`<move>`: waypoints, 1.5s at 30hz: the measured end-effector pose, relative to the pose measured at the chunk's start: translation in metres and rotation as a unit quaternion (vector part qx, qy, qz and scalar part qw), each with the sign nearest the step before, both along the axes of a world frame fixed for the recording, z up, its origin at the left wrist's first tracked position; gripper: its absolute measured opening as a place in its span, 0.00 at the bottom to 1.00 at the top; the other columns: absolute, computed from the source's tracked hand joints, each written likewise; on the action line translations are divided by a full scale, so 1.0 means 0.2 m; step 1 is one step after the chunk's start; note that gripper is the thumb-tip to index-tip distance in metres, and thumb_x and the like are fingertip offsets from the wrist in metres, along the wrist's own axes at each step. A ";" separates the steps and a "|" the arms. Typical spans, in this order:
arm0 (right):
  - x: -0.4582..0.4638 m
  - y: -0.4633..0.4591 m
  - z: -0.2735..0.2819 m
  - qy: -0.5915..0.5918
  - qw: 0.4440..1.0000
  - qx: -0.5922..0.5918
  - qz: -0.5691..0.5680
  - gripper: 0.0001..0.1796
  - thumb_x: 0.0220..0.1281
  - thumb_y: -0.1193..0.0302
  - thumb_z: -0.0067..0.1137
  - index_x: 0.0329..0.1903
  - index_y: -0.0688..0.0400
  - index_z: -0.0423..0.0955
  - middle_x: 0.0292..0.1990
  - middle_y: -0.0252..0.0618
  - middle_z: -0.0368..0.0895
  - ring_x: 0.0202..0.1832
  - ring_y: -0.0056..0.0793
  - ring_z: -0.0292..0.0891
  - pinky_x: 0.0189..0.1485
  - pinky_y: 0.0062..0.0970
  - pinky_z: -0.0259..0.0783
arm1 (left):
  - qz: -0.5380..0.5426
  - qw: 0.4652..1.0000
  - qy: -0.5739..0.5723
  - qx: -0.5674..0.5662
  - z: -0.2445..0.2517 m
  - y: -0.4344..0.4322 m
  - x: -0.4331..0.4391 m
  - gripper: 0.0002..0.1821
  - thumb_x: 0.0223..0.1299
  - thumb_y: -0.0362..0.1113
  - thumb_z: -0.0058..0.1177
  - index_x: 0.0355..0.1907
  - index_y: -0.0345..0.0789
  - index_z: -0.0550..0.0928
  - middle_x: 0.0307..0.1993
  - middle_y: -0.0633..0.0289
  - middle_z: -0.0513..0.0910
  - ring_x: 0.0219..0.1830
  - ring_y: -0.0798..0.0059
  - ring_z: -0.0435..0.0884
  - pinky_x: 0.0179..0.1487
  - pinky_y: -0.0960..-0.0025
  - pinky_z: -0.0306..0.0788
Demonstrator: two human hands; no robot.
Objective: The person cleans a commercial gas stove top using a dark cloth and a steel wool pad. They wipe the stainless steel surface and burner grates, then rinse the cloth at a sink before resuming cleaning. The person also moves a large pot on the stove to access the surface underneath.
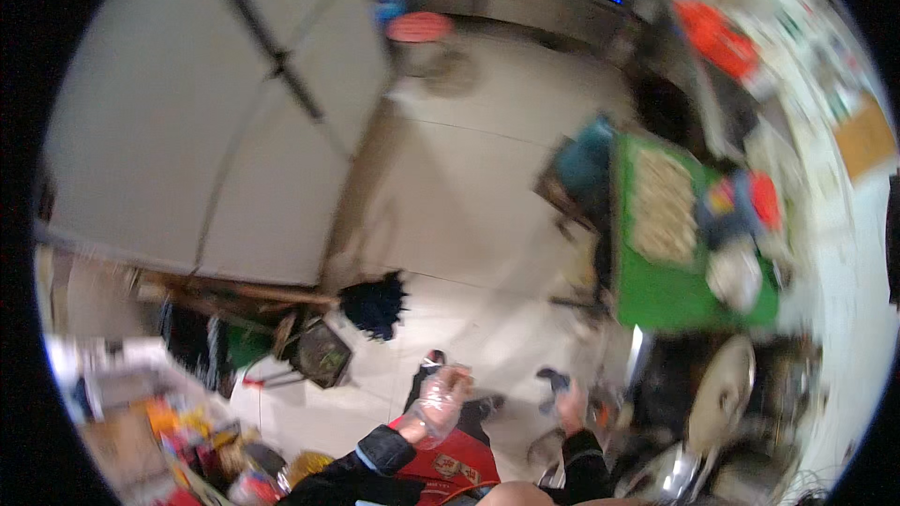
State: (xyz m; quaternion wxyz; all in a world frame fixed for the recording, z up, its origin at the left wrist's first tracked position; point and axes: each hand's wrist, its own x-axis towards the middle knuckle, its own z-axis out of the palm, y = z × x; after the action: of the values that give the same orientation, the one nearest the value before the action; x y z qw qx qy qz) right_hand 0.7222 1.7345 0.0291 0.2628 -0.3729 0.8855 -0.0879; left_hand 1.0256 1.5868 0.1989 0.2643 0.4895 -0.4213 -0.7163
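My left hand (444,397), in a clear plastic glove, is held over the front of a red apron (450,460). Its fingers are curled, and blur hides whether anything is between them. To the right, my right hand (571,407) grips a small dark item (554,381), perhaps a cloth or a glove, whose kind is too blurred to tell. Beyond and right of that hand, a green tabletop (696,295) bears a tray of pale food pieces (663,207), a jar with a red lid (763,200) and a whitish bag (734,275).
A large pale cabinet with a dark handle (271,53) stands at left. A black mop head (376,303) and a bin (322,355) are on the tiled floor. A red-topped stool (420,27) stands farther back. Pans and a round lid (721,393) lie at lower right.
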 end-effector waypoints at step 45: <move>0.17 1.60 0.01 0.171 0.756 -0.295 -0.558 0.18 0.47 0.71 0.57 0.45 0.53 0.78 0.50 0.45 0.76 0.56 0.45 0.69 0.60 0.40 0.65 | -0.632 0.769 -0.095 0.025 -0.08 1.32 -1.17 0.08 0.61 0.28 0.51 0.43 0.30 0.75 0.31 0.61 0.78 0.29 0.77 0.75 0.37 0.76 0.71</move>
State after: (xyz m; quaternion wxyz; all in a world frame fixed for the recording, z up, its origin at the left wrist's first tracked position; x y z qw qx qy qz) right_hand 0.7552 2.0550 0.0307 -0.1121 0.1196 0.8970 -0.4105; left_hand 0.7910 1.8515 0.1836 -0.3015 0.1846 -0.6402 -0.6820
